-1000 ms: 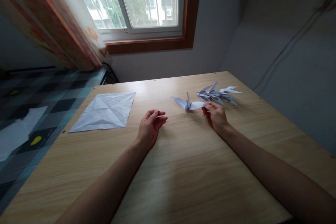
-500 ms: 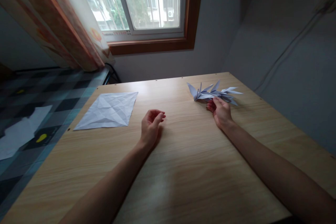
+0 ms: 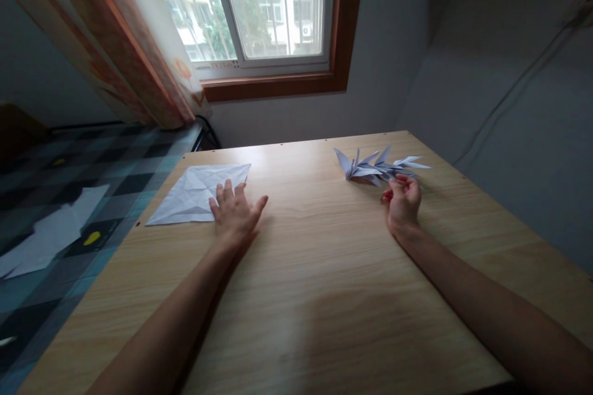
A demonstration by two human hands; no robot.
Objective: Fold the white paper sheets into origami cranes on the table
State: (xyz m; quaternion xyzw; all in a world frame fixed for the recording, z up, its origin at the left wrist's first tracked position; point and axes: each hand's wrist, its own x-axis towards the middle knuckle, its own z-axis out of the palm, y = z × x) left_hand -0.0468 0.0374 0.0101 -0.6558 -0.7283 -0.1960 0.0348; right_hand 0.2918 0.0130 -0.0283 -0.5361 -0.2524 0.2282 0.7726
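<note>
A square sheet of white paper (image 3: 185, 194), covered in crease lines, lies on the left of the wooden table. My left hand (image 3: 236, 213) is open over its near right corner, palm down with fingers spread; whether it presses on the sheet I cannot tell. Several folded paper cranes (image 3: 370, 166) sit in a row at the far right of the table, their pointed wings and tails overlapping. Right in front of them is my right hand (image 3: 404, 203), its fingers curled in and closed, with no paper visible in it.
The wooden table (image 3: 296, 271) stands below a barred window (image 3: 278, 18) with a patterned curtain (image 3: 139, 43). Left of it is a checked bedspread (image 3: 106, 173) with loose white paper (image 3: 50, 234) on it. A cable (image 3: 514, 92) runs down the right wall.
My left hand has moved left to the creased sheet and spread its fingers. My right hand has shifted right and slightly back from the cranes, which stay in place. The view has shifted slightly.
</note>
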